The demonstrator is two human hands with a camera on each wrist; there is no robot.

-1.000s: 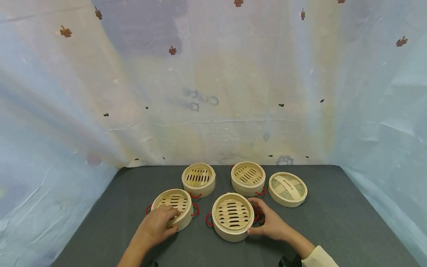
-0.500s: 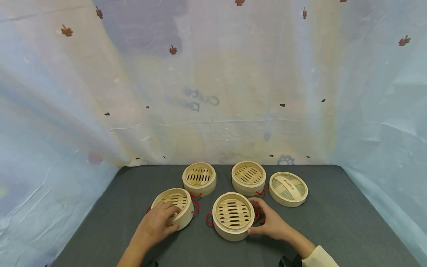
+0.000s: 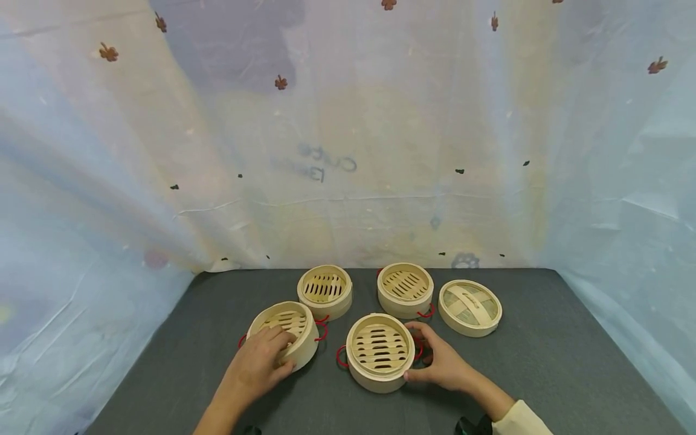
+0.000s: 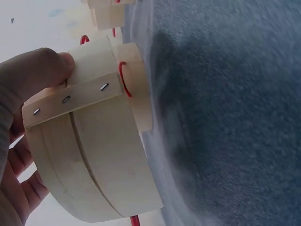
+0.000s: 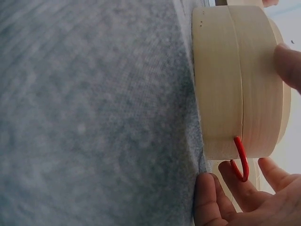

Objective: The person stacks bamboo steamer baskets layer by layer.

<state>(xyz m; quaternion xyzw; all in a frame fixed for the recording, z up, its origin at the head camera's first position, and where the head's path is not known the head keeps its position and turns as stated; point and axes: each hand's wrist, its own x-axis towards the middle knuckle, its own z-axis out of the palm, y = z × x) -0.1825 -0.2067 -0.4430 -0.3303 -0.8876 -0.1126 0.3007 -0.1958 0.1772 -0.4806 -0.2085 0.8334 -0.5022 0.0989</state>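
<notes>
My left hand (image 3: 255, 364) grips the front left bamboo steamer basket (image 3: 307, 352) over its near rim, with the fingers inside against the slats. In the left wrist view the thumb (image 4: 59, 63) presses the basket's outer wall, and the basket is tilted and raised off the table with a shadow below. My right hand (image 3: 441, 362) holds the right side of the front middle steamer basket (image 3: 375, 383), which sits level. Its thumb (image 5: 289, 66) touches the wall in the right wrist view, the other fingers lying around the red loop handle (image 5: 243, 162).
Two more steamer baskets stand behind, one at left (image 3: 338, 310) and one at right (image 3: 403, 309). A round woven lid (image 3: 470, 313) lies right of them. All rest on a dark grey table (image 3: 337, 414), backed by a pale patterned curtain (image 3: 348, 121).
The left hand has raised the front left steamer basket and shifted it slightly up and right, close to the rear left basket. The right hand and its basket have stayed in place.
</notes>
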